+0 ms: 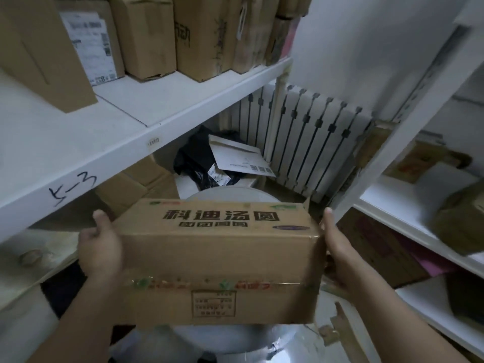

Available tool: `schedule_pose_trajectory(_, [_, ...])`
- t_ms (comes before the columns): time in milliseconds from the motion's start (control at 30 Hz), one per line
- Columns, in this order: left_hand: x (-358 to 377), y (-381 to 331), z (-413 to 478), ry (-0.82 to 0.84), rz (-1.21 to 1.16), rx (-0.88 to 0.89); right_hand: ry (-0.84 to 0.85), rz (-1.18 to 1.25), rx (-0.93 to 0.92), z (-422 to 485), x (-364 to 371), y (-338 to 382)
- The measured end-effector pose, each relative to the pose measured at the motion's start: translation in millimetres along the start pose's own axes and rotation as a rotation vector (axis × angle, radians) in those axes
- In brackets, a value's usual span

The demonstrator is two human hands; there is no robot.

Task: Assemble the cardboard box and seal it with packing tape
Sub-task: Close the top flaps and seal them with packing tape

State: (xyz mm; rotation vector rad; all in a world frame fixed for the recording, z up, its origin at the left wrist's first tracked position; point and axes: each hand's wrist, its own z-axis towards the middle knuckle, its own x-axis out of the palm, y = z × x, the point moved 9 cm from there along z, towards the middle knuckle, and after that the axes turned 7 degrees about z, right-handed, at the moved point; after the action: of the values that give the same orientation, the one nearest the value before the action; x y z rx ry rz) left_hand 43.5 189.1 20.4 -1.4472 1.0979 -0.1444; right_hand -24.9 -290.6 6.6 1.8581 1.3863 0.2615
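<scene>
A brown cardboard box (217, 258) with dark printed characters on its upper face is held up in front of me at the centre of the head view. It is closed, and clear tape runs along its near seam. My left hand (100, 247) presses flat against the box's left end, thumb up. On the right end sits my right hand (337, 244), fingers along the side. Both hands carry the box in the air between them. No roll of packing tape is in sight.
A white shelf (110, 142) marked "5-3" runs along the left, loaded with cardboard boxes (146, 35). Another white shelf unit (408, 205) stands on the right. A white radiator (309, 142) is ahead, with a white round surface (230, 195), envelopes and dark bags below.
</scene>
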Motion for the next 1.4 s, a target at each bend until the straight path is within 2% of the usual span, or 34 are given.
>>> schedule_pose_trajectory(200, [-40.2, 19.9, -29.2, 0.101, -0.177, 0.069, 0.129, -0.040, -0.086, -40.2, -39.6, -13.5])
schedule_pose_trajectory(300, [-43.5, 30.9, -44.9, 0.258, -0.280, 0.060, 0.210, -0.114, -0.099, -46.6, -48.4, -28.9])
schedule_pose_trajectory(400, [-40.9, 42.2, -61.7, 0.410, -0.271, 0.019, 0.272, -0.123, -0.087, -47.6, -58.9, -42.6])
schedule_pose_trajectory(533, [-28.9, 57.2, -68.0, 0.522, -0.120, 0.027, 0.301, -0.116, -0.009, -39.1, -67.4, -72.8])
schedule_pose_trajectory(700, [-14.6, 54.9, -67.9, 0.536, 0.022, 0.055, 0.256, 0.052, -0.024, -33.4, -56.1, -80.4])
schedule_pose_trajectory(833, [-11.8, 61.5, -60.5, 0.530, 0.181, 0.045, 0.158, 0.149, -0.037, -30.4, -48.7, -82.2])
schedule_pose_trajectory(1000, [1.9, 68.5, -69.3, 0.565, 0.380, 0.046, 0.078, 0.181, -0.033, -24.8, -41.5, -93.0])
schedule_pose_trajectory(1200, [11.9, 89.9, -48.6, 0.519, 0.234, -0.060, 0.050, 0.245, -0.004, -11.8, -24.4, -123.8])
schedule_pose_trajectory(1300, [26.5, 99.3, -40.9, 0.537, 0.110, -0.222, 0.022, 0.239, 0.065, -1.6, -13.2, -140.1])
schedule_pose_trajectory(1400, [43.4, 111.8, -36.4, 0.578, 0.038, -0.336, 0.044, 0.391, 0.162, 6.9, 5.1, -154.2])
